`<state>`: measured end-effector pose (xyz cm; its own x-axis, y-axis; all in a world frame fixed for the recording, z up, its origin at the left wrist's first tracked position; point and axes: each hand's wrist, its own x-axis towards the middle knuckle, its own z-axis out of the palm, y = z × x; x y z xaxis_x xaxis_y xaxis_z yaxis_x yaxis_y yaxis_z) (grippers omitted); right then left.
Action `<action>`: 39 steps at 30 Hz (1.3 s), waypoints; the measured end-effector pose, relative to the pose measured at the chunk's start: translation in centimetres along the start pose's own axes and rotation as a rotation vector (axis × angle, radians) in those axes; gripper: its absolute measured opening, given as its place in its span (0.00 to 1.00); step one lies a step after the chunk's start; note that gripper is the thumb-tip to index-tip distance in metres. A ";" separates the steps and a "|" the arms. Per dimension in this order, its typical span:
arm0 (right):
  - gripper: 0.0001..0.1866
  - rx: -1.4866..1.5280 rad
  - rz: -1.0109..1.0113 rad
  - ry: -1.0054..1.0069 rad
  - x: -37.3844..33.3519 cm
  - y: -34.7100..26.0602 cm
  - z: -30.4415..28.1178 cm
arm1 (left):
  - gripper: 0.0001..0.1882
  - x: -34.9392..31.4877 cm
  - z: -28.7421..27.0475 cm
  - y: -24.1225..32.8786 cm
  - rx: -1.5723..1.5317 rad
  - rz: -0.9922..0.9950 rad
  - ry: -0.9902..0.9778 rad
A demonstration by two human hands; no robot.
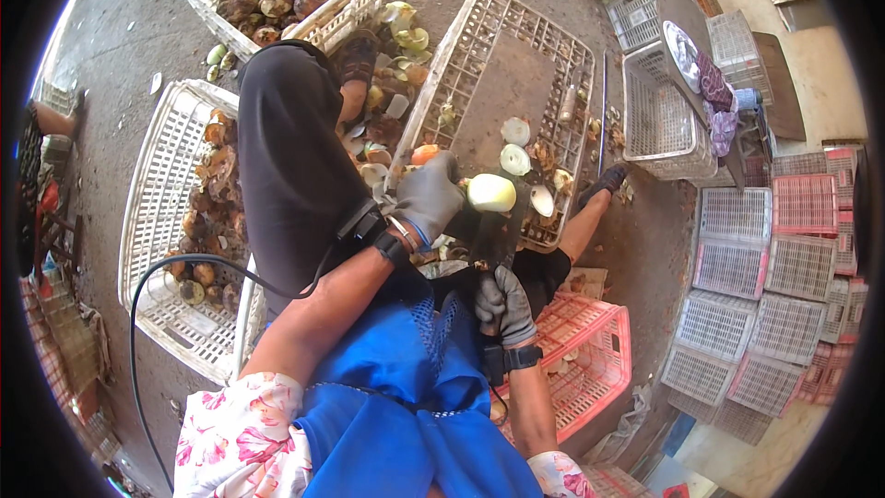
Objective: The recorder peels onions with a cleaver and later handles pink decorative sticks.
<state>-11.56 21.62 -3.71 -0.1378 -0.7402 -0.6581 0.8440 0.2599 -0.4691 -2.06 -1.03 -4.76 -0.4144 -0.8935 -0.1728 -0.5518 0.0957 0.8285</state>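
Note:
My left hand (429, 198), in a grey glove, is closed, with a peeled pale yellow onion (491, 193) at its fingertips. The gloved right hand (505, 304) wraps around a knife handle close to my lap. A broad dark knife blade (495, 242) extends from that hand toward the onion, partly lost against dark clothing. Both hands are over the near end of a dirty white upturned crate (441, 81). Cut onion pieces (515, 160) lie on the crate, beyond the peeled onion. A small handled tool (568, 103) rests on its right side.
Unpeeled onions (279, 2) fill a white crate at the far left. Another white crate (159, 161) beside my left leg holds onions and skins. A pink crate (619, 350) stands by my right arm. Peelings (406, 32) litter the floor. Stacked crates (728, 318) line the right. A cable (134, 332) loops from my left wrist.

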 end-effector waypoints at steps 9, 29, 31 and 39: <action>0.19 0.336 -0.022 -0.146 0.2 0.7 1.4 | 0.08 -0.1 -0.7 1.4 0.063 -0.014 -0.004; 0.24 0.539 -0.196 -0.853 -2.6 -3.1 6.9 | 0.16 -2.2 -5.4 3.1 -0.234 0.355 0.076; 0.24 0.532 -0.206 -0.851 -3.4 -2.5 6.2 | 0.10 -2.7 -5.9 3.7 -0.428 0.201 -0.125; 0.16 0.256 -0.673 0.313 -18.2 -0.6 1.7 | 0.07 -1.2 -5.1 1.7 -0.938 -0.050 -0.022</action>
<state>-8.71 33.92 9.54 -0.7699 -0.4682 -0.4337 0.6149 -0.3619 -0.7007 1.17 -2.01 -0.39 -0.4251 -0.8775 -0.2219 0.2358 -0.3440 0.9089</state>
